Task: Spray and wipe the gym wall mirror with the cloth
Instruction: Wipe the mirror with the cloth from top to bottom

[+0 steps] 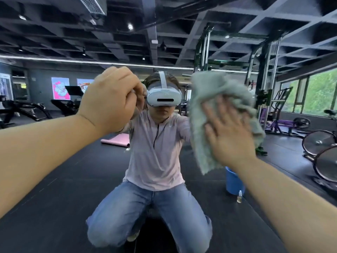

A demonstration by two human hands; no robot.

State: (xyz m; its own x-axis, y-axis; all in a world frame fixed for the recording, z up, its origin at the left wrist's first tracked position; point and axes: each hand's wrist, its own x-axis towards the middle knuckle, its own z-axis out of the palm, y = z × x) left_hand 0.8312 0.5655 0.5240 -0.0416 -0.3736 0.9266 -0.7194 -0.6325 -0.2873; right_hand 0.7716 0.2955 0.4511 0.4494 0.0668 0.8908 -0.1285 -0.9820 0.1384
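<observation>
Fingers [213,115] of the right hand [228,132], straight, are pressing a crumpled, fluffy, pale grey-green terry cloth [209,92] onto the glass wall mirror [54,198]; the left hand [109,99] is clenching.

Cloth [215,99] is a pale grey-green. In the mirror [182,42]: light pink top [155,152], faded blue jeans [127,207], white headset [163,96]. Bright blue bucket [234,183] on the black floor [54,198], pink mat [116,140] behind, purple machine [284,123], pink-and-white poster [60,88] on grey.
</observation>
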